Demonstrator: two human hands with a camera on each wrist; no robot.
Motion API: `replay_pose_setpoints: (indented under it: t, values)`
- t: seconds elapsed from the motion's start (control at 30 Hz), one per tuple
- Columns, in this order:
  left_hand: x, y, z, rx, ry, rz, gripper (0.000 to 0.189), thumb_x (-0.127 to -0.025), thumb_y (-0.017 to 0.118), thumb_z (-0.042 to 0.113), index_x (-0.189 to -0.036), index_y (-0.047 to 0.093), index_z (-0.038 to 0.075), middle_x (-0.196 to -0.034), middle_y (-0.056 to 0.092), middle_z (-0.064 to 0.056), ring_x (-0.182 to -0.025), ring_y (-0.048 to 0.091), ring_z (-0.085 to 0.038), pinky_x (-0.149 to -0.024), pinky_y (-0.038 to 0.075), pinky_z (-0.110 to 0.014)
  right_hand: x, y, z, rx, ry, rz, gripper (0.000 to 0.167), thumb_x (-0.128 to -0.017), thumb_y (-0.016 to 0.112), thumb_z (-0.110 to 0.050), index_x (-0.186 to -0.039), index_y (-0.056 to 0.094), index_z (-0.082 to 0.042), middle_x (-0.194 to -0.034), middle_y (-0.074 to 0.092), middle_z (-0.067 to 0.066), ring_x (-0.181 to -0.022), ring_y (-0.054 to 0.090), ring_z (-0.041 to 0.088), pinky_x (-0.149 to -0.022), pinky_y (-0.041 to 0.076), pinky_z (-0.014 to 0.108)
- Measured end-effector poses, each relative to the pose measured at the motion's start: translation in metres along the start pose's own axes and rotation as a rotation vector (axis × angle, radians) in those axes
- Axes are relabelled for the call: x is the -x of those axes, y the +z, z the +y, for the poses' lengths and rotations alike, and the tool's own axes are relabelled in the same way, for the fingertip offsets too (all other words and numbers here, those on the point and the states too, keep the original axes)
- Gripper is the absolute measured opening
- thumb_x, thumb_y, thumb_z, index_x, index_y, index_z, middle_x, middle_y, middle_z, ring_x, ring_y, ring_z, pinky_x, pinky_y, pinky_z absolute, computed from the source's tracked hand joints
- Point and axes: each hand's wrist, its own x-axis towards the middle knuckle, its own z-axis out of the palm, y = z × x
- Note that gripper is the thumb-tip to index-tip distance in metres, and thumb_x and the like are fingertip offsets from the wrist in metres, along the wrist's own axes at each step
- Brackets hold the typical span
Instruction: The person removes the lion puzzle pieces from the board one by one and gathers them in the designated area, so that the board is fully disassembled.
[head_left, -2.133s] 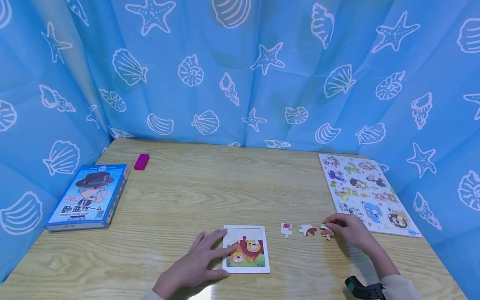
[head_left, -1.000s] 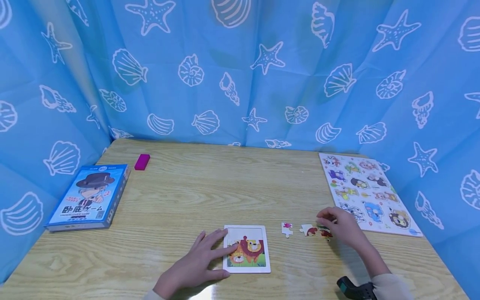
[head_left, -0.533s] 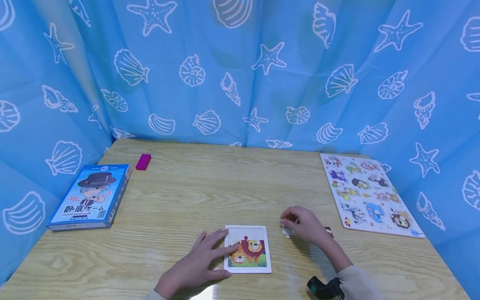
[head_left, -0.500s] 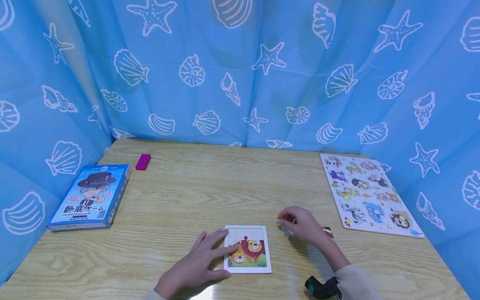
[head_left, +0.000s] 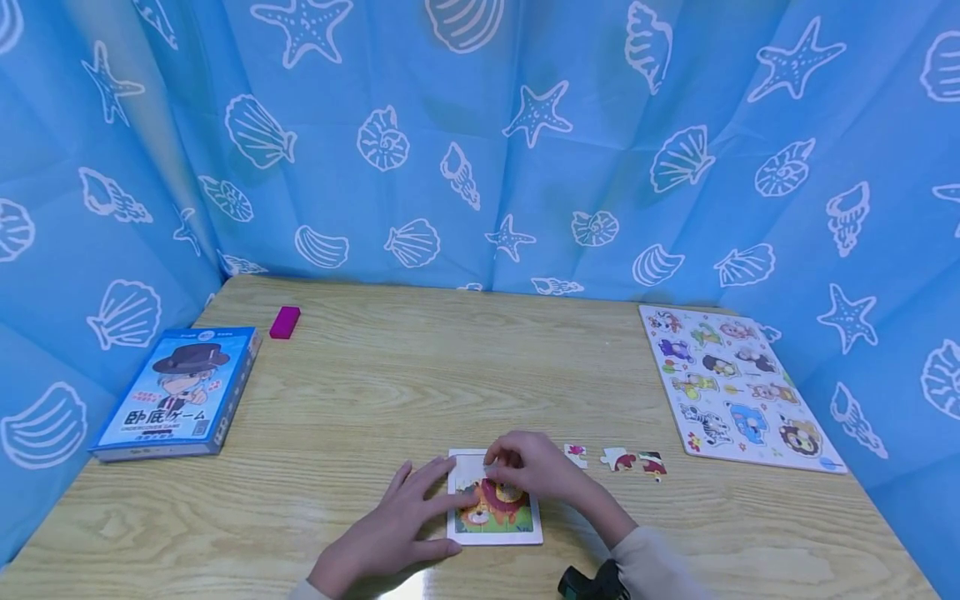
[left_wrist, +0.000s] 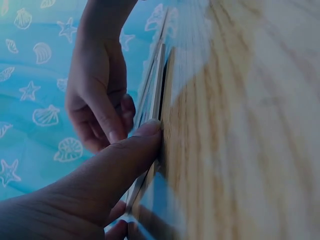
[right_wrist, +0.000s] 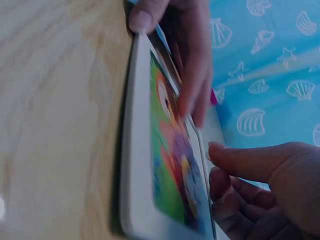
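Observation:
A small white-framed puzzle tray (head_left: pixel 496 539) lies on the table, its lower part filled with a lion picture and its upper part bare white. My left hand (head_left: pixel 393 521) rests on its left side with fairly straight fingers, the thumb at the lower corner and one finger on the picture. My right hand (head_left: pixel 536 471) is over the upper part, thumb and fingers bent close together; whether a piece is between them is unclear. In the right wrist view, the right thumb (right_wrist: pixel 245 162) is close to the tray's face. To the right lie three loose puzzle pieces, including a mane piece (head_left: pixel 652 465).
An animal puzzle board (head_left: pixel 738 387) lies at the right. A blue game box (head_left: pixel 180 392) and a magenta block (head_left: pixel 285 322) are at the left. A blue shell-patterned curtain (head_left: pixel 480 167) stands behind the wooden table (head_left: pixel 420 367).
My right hand has moved left from the loose puzzle pieces to over the tray. The rightmost piece was shifted slightly, and the row of pieces shows again. My left hand has stayed put.

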Motion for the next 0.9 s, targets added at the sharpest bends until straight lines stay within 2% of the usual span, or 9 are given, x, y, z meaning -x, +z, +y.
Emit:
replay_pose_setpoints:
  t: [0.1,0.23,0.47,0.73,0.9]
  values:
    - [0.001,0.0,-0.001,-0.003,0.031,0.005,0.044,-0.093,0.056,0.044,-0.134,0.056,0.027,-0.151,0.023,-0.019,-0.139,0.017,-0.036,-0.104,0.009,-0.064,-0.003,0.007,-0.005,-0.004,-0.008,-0.026,0.003,-0.089,0.067,-0.011,-0.087,0.068,-0.009,-0.07,0.054,-0.01,-0.06,0.049,0.001,-0.055,0.043,0.022]
    - [0.001,0.001,-0.001,-0.005,0.053,-0.002,0.039,-0.095,0.053,0.042,-0.132,0.058,0.031,-0.152,0.021,-0.019,-0.14,0.015,-0.036,-0.103,0.009,-0.066,-0.005,0.012,-0.008,0.02,-0.011,-0.022,0.005,-0.088,0.067,-0.01,-0.084,0.068,-0.011,-0.07,0.054,-0.01,-0.061,0.049,0.002,-0.056,0.043,0.022]
    - [0.002,0.001,-0.002,0.002,0.041,-0.032,0.038,-0.097,0.049,0.042,-0.133,0.056,0.033,-0.153,0.019,-0.019,-0.141,0.011,-0.034,-0.104,0.006,-0.065,-0.006,0.014,-0.009,0.034,0.004,-0.03,0.008,-0.091,0.065,-0.011,-0.082,0.067,-0.012,-0.071,0.054,-0.01,-0.061,0.049,0.002,-0.057,0.043,0.023]
    - [0.001,0.0,0.0,0.001,0.051,-0.024,0.038,-0.097,0.049,0.041,-0.133,0.057,0.03,-0.153,0.018,-0.02,-0.141,0.01,-0.035,-0.104,0.005,-0.065,-0.005,0.014,-0.013,0.045,0.011,-0.039,0.012,-0.094,0.06,-0.014,-0.083,0.063,-0.01,-0.069,0.052,-0.008,-0.057,0.046,0.003,-0.053,0.041,0.023]
    - [0.001,-0.001,-0.001,-0.004,0.046,-0.034,0.039,-0.096,0.05,0.042,-0.133,0.057,0.03,-0.153,0.018,-0.02,-0.141,0.01,-0.035,-0.105,0.005,-0.065,-0.004,0.014,-0.016,0.088,0.001,-0.048,0.012,-0.096,0.057,-0.015,-0.085,0.061,-0.01,-0.071,0.05,-0.008,-0.059,0.045,0.003,-0.055,0.04,0.024]
